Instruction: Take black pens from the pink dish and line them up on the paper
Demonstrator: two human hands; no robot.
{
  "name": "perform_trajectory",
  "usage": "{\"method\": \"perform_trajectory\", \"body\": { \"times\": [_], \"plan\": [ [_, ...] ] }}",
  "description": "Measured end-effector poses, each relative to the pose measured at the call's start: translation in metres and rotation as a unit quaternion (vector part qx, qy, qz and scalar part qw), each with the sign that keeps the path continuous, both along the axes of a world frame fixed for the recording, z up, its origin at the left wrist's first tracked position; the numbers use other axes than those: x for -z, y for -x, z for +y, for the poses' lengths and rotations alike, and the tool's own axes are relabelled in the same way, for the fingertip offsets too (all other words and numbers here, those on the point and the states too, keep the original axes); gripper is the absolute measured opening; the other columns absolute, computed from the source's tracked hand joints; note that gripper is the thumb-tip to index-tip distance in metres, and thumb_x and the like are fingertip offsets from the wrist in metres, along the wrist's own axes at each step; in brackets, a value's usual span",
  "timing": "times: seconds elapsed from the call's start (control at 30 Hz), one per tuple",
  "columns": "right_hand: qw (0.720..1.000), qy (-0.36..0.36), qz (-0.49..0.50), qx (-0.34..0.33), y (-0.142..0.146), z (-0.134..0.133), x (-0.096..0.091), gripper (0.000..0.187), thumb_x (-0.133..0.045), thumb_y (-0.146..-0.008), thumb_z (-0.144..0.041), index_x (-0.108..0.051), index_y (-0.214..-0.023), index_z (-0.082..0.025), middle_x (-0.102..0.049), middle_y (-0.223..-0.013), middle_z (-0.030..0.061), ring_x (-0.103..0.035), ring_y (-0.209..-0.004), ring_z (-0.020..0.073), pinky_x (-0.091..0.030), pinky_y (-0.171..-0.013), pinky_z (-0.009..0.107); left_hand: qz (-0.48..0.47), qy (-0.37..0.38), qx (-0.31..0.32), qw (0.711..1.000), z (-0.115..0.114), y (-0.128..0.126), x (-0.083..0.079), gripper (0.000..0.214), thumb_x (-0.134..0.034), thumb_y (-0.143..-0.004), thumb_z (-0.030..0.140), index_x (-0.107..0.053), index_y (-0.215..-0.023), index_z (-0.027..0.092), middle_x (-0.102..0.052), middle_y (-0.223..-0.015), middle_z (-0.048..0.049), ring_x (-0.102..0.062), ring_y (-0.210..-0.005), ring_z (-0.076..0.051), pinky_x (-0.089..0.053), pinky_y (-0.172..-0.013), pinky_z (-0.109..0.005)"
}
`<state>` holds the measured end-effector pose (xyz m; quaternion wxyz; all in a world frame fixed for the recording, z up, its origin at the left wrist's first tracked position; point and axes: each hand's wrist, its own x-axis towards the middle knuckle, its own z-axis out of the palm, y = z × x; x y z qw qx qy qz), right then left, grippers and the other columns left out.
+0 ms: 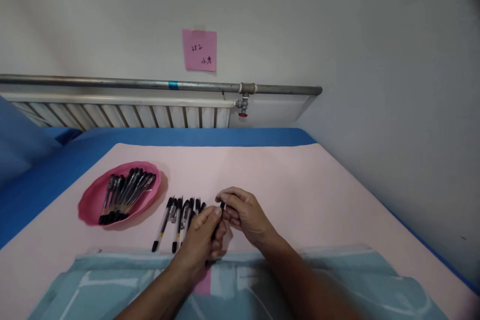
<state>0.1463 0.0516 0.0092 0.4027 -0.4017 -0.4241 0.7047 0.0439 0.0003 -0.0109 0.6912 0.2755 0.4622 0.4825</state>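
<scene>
My left hand (202,240) and my right hand (243,212) meet over the pink sheet (300,185), and both are closed on one black pen (218,222). The left fingers wrap the pen's barrel; the right fingertips pinch its upper end, where a small black cap or tip shows. Just left of my hands a row of several black pens (176,220) lies side by side on the sheet. Further left a pink bowl (90,205) holds several more black pens (125,192).
A light blue patterned cloth (112,285) covers the near edge. Blue fabric (187,136) borders the pink sheet at the back and left. Behind stand a radiator (120,115), a metal pipe (150,83) and a pink sticky note (199,50) on the wall.
</scene>
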Motion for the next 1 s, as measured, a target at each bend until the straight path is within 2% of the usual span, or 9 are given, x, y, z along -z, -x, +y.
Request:
{"method": "perform_trajectory", "body": {
  "times": [0.1, 0.2, 0.37, 0.53, 0.6, 0.7, 0.77, 0.87, 1.0],
  "plan": [
    [0.999, -0.003, -0.005, 0.032, -0.0006, -0.0009, -0.0005, 0.022, -0.066, -0.063, -0.034, -0.060, -0.077, -0.017, -0.039, -0.045, -0.0089, -0.031, -0.038, 0.0038, -0.026, -0.038, 0.017, 0.010, -0.013, 0.003, 1.000, -0.0011, 0.0012, 0.0006, 0.034, -0.052, -0.075, 0.052, -0.045, -0.072, 0.019, -0.036, -0.048, 0.0097, -0.019, -0.030, 0.000, -0.012, -0.029, -0.012],
    [0.997, -0.023, -0.028, 0.070, -0.0007, -0.0013, 0.0012, 0.020, -0.069, -0.061, -0.031, -0.055, -0.067, -0.017, -0.039, -0.044, -0.0094, -0.031, -0.037, 0.0031, -0.025, -0.038, 0.017, 0.029, -0.030, 0.005, 0.999, -0.0009, 0.0029, 0.0015, 0.032, -0.050, -0.077, 0.051, -0.049, -0.078, 0.019, -0.037, -0.048, 0.0094, -0.020, -0.031, 0.000, -0.013, -0.030, -0.012],
    [1.000, 0.006, 0.015, 0.017, -0.0033, -0.0023, -0.0006, 0.018, -0.065, -0.064, -0.031, -0.057, -0.071, -0.016, -0.035, -0.041, -0.0103, -0.023, -0.035, 0.0022, -0.019, -0.036, 0.017, 0.031, -0.019, 0.011, 0.999, 0.0000, 0.0037, 0.0003, 0.034, -0.050, -0.076, 0.053, -0.049, -0.078, 0.019, -0.036, -0.049, 0.0098, -0.019, -0.031, -0.001, -0.014, -0.030, -0.012],
    [0.998, -0.027, -0.017, 0.059, -0.0029, -0.0031, 0.0010, 0.018, -0.067, -0.061, -0.031, -0.057, -0.068, -0.017, -0.038, -0.044, -0.0088, -0.032, -0.038, 0.0039, -0.026, -0.038, 0.018, 0.045, -0.013, 0.017, 0.999, 0.0005, 0.0030, -0.0044, 0.037, -0.052, -0.074, 0.055, -0.050, -0.080, 0.019, -0.037, -0.049, 0.0099, -0.020, -0.031, -0.001, -0.013, -0.029, -0.012],
    [0.999, -0.023, -0.005, 0.043, -0.0039, -0.0028, 0.0016, 0.017, -0.067, -0.062, -0.030, -0.057, -0.066, -0.016, -0.037, -0.043, -0.0091, -0.031, -0.038, 0.0034, -0.025, -0.039, 0.017, 0.041, -0.006, 0.020, 0.999, 0.0007, 0.0029, -0.0055, 0.037, -0.053, -0.073, 0.055, -0.049, -0.079, 0.019, -0.037, -0.049, 0.0100, -0.020, -0.031, -0.001, -0.013, -0.029, -0.012],
    [1.000, -0.003, 0.020, 0.007, -0.0059, -0.0025, 0.0014, 0.020, -0.064, -0.065, -0.031, -0.060, -0.078, -0.016, -0.040, -0.046, -0.0080, -0.027, -0.038, 0.0029, -0.020, -0.037, 0.017, 0.035, 0.002, 0.015, 0.999, 0.0003, 0.0030, -0.0056, 0.035, -0.053, -0.074, 0.054, -0.048, -0.076, 0.019, -0.036, -0.048, 0.0102, -0.020, -0.030, -0.001, -0.013, -0.029, -0.012],
    [1.000, -0.014, 0.006, 0.020, -0.0061, -0.0026, 0.0020, 0.023, -0.064, -0.065, -0.032, -0.060, -0.082, -0.016, -0.043, -0.049, -0.0074, -0.029, -0.038, 0.0034, -0.022, -0.036, 0.017, 0.036, -0.005, 0.013, 0.999, -0.0003, 0.0029, -0.0054, 0.035, -0.052, -0.074, 0.054, -0.049, -0.077, 0.019, -0.036, -0.048, 0.0100, -0.019, -0.030, 0.000, -0.013, -0.029, -0.012],
    [0.997, -0.037, -0.039, 0.062, -0.0053, -0.0027, 0.0042, 0.021, -0.067, -0.063, -0.033, -0.055, -0.070, -0.017, -0.040, -0.045, -0.0091, -0.031, -0.037, 0.0037, -0.026, -0.038, 0.018, 0.035, -0.015, 0.021, 0.999, -0.0013, 0.0023, -0.0057, 0.035, -0.052, -0.074, 0.053, -0.050, -0.080, 0.019, -0.037, -0.049, 0.0098, -0.020, -0.030, 0.000, -0.013, -0.029, -0.012],
    [0.999, -0.003, -0.011, 0.040, -0.0054, -0.0027, 0.0034, 0.019, -0.066, -0.063, -0.031, -0.056, -0.069, -0.017, -0.038, -0.043, -0.0097, -0.027, -0.036, 0.0025, -0.022, -0.037, 0.017, 0.033, -0.002, 0.023, 0.999, -0.0009, 0.0015, -0.0053, 0.035, -0.053, -0.073, 0.053, -0.050, -0.080, 0.019, -0.036, -0.049, 0.0101, -0.019, -0.030, 0.000, -0.013, -0.029, -0.012]
  ]
}}
